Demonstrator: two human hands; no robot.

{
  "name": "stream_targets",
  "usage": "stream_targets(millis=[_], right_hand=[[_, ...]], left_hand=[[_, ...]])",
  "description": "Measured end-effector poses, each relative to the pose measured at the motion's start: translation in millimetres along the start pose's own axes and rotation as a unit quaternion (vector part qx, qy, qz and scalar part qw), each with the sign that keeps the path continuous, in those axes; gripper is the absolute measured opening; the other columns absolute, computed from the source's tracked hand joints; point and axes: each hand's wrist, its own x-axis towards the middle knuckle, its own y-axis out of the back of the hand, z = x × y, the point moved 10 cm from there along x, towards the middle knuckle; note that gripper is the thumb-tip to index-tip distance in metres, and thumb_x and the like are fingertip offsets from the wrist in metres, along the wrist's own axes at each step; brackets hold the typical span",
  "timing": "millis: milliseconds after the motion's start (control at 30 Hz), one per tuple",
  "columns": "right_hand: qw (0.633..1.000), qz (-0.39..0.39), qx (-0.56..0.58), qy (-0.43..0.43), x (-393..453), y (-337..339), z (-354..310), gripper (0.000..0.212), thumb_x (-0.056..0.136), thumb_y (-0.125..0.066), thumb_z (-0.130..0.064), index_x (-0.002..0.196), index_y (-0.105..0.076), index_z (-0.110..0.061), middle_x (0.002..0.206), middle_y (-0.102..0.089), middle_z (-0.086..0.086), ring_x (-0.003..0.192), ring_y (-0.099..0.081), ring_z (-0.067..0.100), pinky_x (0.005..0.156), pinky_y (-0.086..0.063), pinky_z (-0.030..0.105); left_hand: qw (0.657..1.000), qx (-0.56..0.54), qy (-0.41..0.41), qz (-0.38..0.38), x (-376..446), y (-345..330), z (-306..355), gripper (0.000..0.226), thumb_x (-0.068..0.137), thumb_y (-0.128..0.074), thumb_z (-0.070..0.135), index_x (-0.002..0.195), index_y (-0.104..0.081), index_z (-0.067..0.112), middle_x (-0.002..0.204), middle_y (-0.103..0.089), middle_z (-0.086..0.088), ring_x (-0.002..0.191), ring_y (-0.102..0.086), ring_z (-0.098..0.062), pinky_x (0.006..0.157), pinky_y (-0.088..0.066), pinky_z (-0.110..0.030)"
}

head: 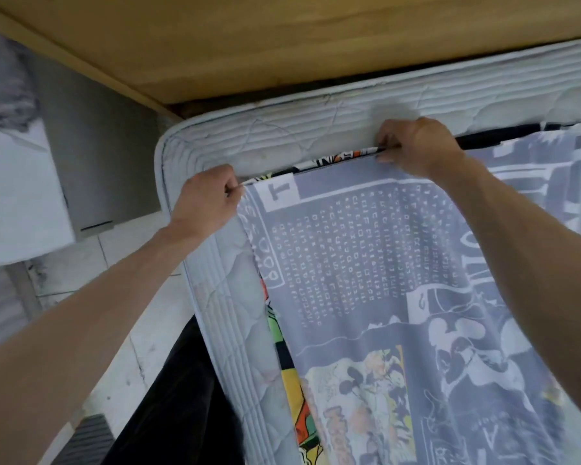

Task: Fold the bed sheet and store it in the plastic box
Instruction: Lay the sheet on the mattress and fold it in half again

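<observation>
Left hand [206, 196] and right hand [413, 146] pinch the bed sheet [383, 280] along its far edge (printed side folded inward), aligning layers flat on the mattress [222, 313].

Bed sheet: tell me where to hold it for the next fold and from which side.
Hold the bed sheet along its far doubled edge by the headboard, pinching both layers from above, as the left hand and right hand do now. The layers line up there, and the rest lies flat on the mattress.
</observation>
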Motion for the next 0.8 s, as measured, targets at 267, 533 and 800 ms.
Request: stream_targets(millis=[267, 533, 800], right_hand=[[0.991, -0.044, -0.125, -0.027, 6, 0, 34, 0.031, 0.096, -0.060, -0.040, 0.116, -0.062, -0.018, 0.106, -0.067, 0.015, 0.106, -0.058, 0.034, 0.096, -0.038, 0.042], [0.973, 0.075, -0.216, -0.001, -9, 17, 24, 0.021, 0.100, -0.048, -0.024, 0.114, -0.059, -0.013, 0.109, -0.068, 0.008, 0.117, -0.044, 0.031, 0.102, -0.030, 0.045], [0.978, 0.142, -0.142, -0.057, -19, 27, 61, 0.035, 0.098, -0.051, -0.034, 0.128, -0.050, -0.014, 0.128, -0.053, 0.009, 0.123, -0.041, 0.032, 0.103, -0.029, 0.048]], left_hand=[[0.996, 0.038, -0.014, -0.075, 19, -3, 1, 0.038, 0.098, -0.060, 0.010, 0.134, -0.050, 0.016, 0.110, -0.070, -0.008, 0.103, -0.065, -0.029, 0.086, -0.049, -0.040], [0.965, 0.256, 0.028, -0.049, 19, 7, 23, 0.036, 0.088, -0.062, 0.010, 0.124, -0.059, 0.009, 0.117, -0.066, -0.018, 0.111, -0.057, -0.039, 0.087, -0.046, -0.046], [0.970, 0.228, -0.049, 0.067, 1, -23, 110, 0.069, 0.082, -0.065, 0.012, 0.147, -0.040, 0.003, 0.150, -0.036, -0.024, 0.139, -0.034, -0.044, 0.111, -0.030, -0.059]])
